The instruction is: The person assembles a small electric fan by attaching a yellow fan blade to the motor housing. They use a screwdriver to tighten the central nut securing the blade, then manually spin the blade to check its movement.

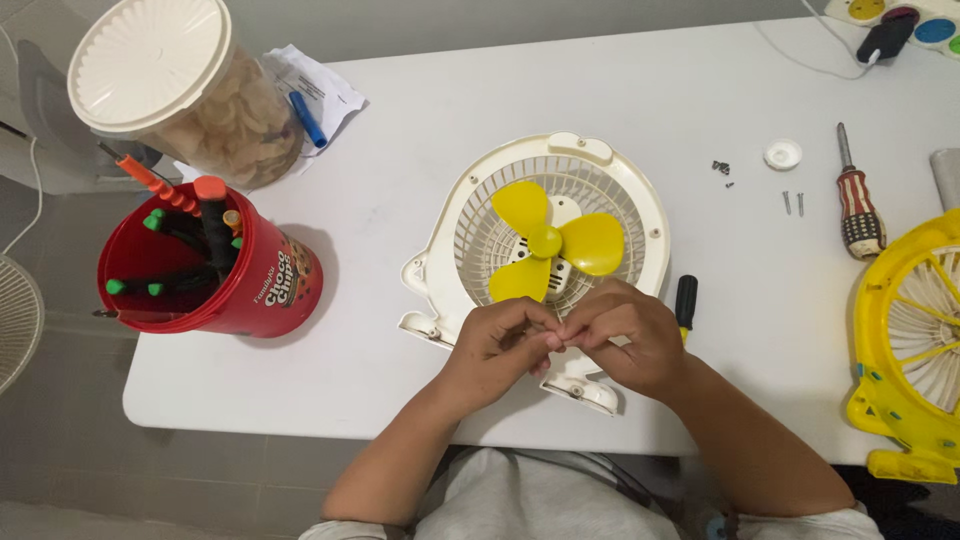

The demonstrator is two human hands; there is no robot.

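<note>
A small cream fan housing (640, 215) lies flat on the white table (420, 140), with a yellow three-blade propeller (548, 243) at its centre. My left hand (497, 345) and my right hand (625, 335) meet over the near edge of the housing, fingertips pinched together. Whatever they pinch is too small to make out. A black-handled screwdriver (685, 300) lies just right of my right hand.
A red tub (255, 285) of tools and a lidded clear jar (175, 90) stand at the left. At the right lie a striped-handle screwdriver (858, 205), two screws (793, 203), a white cap (782, 153) and a yellow fan grille (915, 350). A power strip (915, 25) sits far right.
</note>
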